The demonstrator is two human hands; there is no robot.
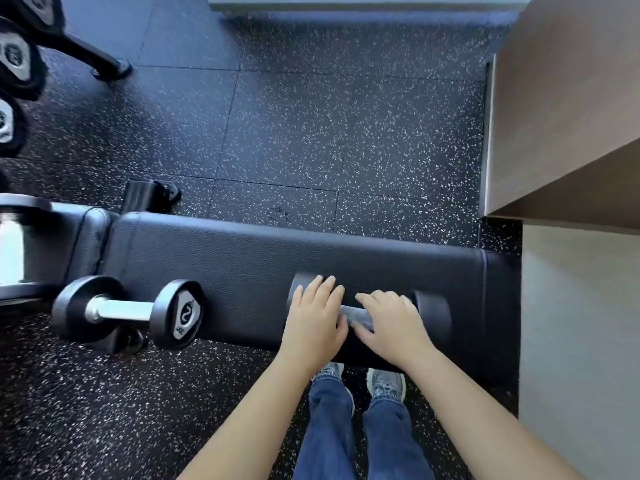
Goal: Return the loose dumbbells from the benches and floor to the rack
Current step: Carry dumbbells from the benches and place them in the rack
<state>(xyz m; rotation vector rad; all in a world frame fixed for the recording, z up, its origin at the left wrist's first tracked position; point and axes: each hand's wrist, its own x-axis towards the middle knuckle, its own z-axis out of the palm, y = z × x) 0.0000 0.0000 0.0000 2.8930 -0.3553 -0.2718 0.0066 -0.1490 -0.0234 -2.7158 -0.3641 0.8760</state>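
Hands, two. The left hand (315, 317) has straight, slightly spread fingers laid flat over the left head of the bench dumbbell (433, 311). The right hand (393, 325) has fingers bent over the grey handle (356, 315), thumb on its near side.

Loose dumbbells, three. The bench dumbbell lies across the right end of the black bench (259, 251), its left head mostly covered. The second dumbbell (128, 311), marked 2, sits at the bench's near edge; what bears it is unclear. The third dumbbell (12, 251) is blurred and cut off at the left edge.

Rack (104, 60), top left: three racked heads (15, 58), each cut off.
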